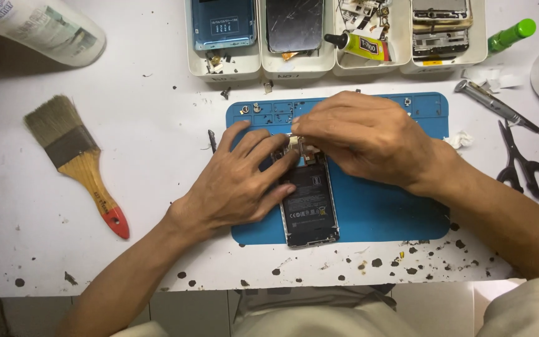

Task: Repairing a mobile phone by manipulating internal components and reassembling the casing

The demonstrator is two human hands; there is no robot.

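Steadied opened black-backed phone (309,206) on blue rubber mat (382,212) with flat left hand (238,181); pinched small metal part (297,142) with right hand (363,134).

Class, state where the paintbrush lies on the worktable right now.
In the head view, the paintbrush lies on the white table's left side, left of the blue mat and apart from the left hand.

Blue mat (382,212), black-backed phone (310,209)

We see our left hand (235,181) and right hand (363,134) bare, forearms uncovered, no rings or watch, pale beige trousers (319,318) below.
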